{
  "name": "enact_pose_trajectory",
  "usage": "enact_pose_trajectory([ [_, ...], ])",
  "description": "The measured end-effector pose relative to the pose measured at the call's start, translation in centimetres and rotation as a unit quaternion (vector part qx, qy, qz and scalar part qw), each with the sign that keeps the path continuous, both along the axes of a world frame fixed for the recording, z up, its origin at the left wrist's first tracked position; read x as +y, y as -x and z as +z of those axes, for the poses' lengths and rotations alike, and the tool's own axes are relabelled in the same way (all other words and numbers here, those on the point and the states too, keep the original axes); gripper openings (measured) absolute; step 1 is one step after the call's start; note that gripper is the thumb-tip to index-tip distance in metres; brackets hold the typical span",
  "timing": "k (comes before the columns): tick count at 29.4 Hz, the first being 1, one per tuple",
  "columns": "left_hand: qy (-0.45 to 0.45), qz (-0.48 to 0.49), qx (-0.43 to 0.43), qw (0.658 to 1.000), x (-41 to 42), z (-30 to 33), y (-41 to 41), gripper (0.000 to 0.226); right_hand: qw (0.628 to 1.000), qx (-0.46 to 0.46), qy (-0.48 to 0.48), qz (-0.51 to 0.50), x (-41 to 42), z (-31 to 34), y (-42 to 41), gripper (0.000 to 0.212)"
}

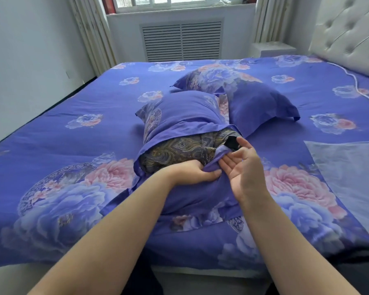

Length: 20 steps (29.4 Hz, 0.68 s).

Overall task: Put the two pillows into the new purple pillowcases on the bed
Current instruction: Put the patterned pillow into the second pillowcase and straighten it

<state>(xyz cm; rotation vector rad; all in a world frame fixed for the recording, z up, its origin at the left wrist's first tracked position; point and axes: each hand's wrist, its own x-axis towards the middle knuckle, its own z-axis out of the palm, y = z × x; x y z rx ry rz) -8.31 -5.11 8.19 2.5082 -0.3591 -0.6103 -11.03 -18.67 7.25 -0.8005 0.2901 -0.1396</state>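
Plainly, the left hand [197, 172] gripped the pillowcase [185, 116] hem while the right hand [241, 167] lay open at three o'clock of it. Half-covered, the pillow [185, 149] might bunch if the hem slipped, I judged.

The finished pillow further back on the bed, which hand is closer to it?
Right. The right hand lies open beside the near pillow's exposed end, just below the finished pillow. The left hand grips the pillowcase hem lower and further left.
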Motion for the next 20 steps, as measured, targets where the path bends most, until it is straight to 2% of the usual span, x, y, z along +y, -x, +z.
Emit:
enact_pose_trajectory([
  [2,-0.028,0.004,-0.067,0.997,0.3,0.1,0.1,0.048,0.985,-0.057,0.163,0.017,-0.1,-1.1,-0.5,0.046],
  [3,-0.048,0.011,-0.132,0.99,0.3,-0.1,0.4,0.043,0.956,-0.086,0.279,0.033,-0.3,-1.5,-0.8,0.047],
  [4,-0.078,0.019,-0.205,0.975,0.2,-0.5,0.9,0.036,0.907,-0.108,0.405,0.048,-0.5,-1.9,-1.1,0.047],
  [6,-0.157,0.029,-0.345,0.925,0.2,-1.4,1.9,0.029,0.776,-0.108,0.619,0.051,-0.8,-2.4,-1.5,0.046],
  [8,-0.189,0.06,-0.411,0.89,0.2,-2.0,2.5,0.025,0.67,-0.079,0.738,0.011,-0.7,-2.4,-1.3,0.044],
  [9,-0.174,0.077,-0.407,0.893,0.4,-2.2,2.4,0.022,0.635,-0.073,0.769,-0.007,-0.5,-2.3,-1.1,0.043],
  [10,-0.148,0.09,-0.395,0.902,0.5,-2.2,2.3,0.021,0.617,-0.074,0.784,-0.008,-0.3,-2.2,-1.0,0.043],
  [12,-0.116,0.092,-0.383,0.912,0.7,-1.7,1.7,0.02,0.606,-0.079,0.791,0.03,-0.1,-2.1,-0.9,0.047],
  [17,-0.19,0.082,-0.409,0.889,1.1,-0.2,-0.6,0.029,0.568,-0.027,0.82,0.062,1.4,-1.3,-1.4,0.044],
  [20,-0.197,0.092,-0.405,0.888,1.0,0.0,-2.2,0.042,0.557,-0.039,0.825,0.085,1.2,0.7,-2.4,0.031],
])
